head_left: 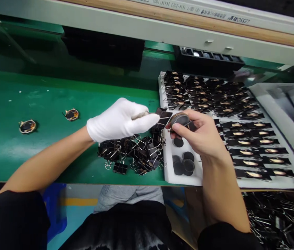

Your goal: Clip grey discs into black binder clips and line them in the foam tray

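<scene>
My left hand point(123, 119), in a white glove, pinches the wire handles of a black binder clip point(163, 117). The clip points at a round watch case point(180, 119) with a dark disc face, held between the thumb and fingers of my bare right hand point(201, 133). Whether the clip touches the case is hard to tell. Below my left hand lies a pile of black binder clips point(147, 152) with silver handles. Loose dark discs point(188, 166) rest on a white foam tray point(171, 175) beneath my right hand.
Many clipped watch cases point(245, 142) stand in rows on the foam at right. Two open watch cases, one farther left point(27, 126) and one nearer point(72, 114), lie on the green table point(48, 152). A black compartment box point(209, 60) stands behind; more clips point(277, 218) fill the lower right.
</scene>
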`<state>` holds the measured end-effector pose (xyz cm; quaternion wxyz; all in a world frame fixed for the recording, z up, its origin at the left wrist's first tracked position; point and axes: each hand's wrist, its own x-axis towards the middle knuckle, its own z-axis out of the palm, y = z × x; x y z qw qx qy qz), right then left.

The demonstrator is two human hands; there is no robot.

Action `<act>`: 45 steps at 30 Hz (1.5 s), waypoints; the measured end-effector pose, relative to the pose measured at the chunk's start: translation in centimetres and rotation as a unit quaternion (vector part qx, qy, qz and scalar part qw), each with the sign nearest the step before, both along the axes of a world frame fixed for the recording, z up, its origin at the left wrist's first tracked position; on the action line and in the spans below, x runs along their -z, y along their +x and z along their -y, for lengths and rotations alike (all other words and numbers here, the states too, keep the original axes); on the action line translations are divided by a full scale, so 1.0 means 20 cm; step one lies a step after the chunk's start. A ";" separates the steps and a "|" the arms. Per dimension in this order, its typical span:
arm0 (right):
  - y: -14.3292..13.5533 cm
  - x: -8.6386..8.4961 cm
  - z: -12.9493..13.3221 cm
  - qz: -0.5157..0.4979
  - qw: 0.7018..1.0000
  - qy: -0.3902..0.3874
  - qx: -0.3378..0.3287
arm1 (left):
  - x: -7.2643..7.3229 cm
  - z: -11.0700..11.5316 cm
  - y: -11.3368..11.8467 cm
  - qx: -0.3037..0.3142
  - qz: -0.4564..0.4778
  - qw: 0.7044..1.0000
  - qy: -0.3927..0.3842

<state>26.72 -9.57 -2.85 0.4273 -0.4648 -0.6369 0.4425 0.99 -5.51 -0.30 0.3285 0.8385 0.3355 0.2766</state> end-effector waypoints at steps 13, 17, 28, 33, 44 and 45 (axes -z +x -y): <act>0.00 0.01 0.01 0.099 0.983 0.127 -0.084 | 0.04 0.01 0.00 0.093 -0.038 0.993 0.068; 0.00 0.02 0.01 0.147 0.969 0.182 -0.079 | 0.02 -0.01 -0.02 0.099 -0.066 0.991 0.065; -0.05 0.12 0.02 0.321 0.795 0.514 0.028 | -0.01 0.04 0.04 0.032 -0.028 0.948 -0.314; -0.03 0.08 0.01 0.156 0.944 0.290 0.006 | -0.05 0.04 0.00 0.001 -0.037 0.990 -0.133; -0.16 0.04 0.07 0.074 0.984 0.099 0.126 | -0.03 0.10 0.07 -0.020 -0.016 0.984 -0.176; -0.17 0.04 0.07 0.070 0.983 0.103 0.135 | -0.04 0.10 0.08 -0.023 -0.010 0.983 -0.179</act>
